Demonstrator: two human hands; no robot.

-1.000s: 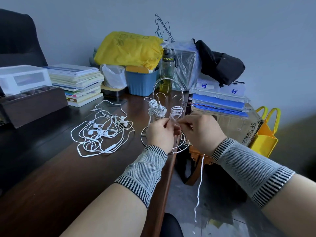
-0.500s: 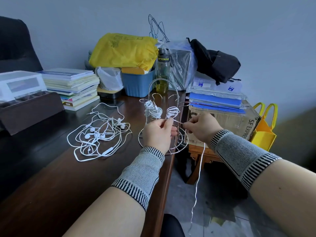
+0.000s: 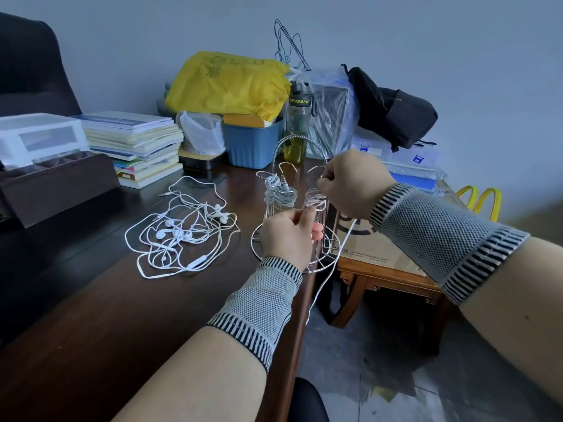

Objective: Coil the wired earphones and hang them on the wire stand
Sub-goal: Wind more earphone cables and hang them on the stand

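A silver wire stand (image 3: 275, 153) sits at the right edge of the dark wooden desk (image 3: 122, 315). One coiled white earphone bundle (image 3: 278, 191) hangs on a left hook. My left hand (image 3: 289, 236) pinches a small white coil (image 3: 315, 201) in front of the stand. My right hand (image 3: 355, 182), raised beside the stand's right hooks, grips the same earphone's cable (image 3: 327, 275), whose loose end trails down past the desk edge toward the floor.
A tangle of loose white earphones (image 3: 182, 233) lies left of the stand. Behind are stacked books (image 3: 134, 144), a blue bin (image 3: 251, 143), a yellow bag (image 3: 228, 82) and a bottle (image 3: 297, 123). A cardboard box (image 3: 371, 242) on a low wooden table stands right of the desk.
My right hand has risen from beside my left hand to the stand's upper right, pulling the cable up with it. My left hand keeps its pinch on the coil.
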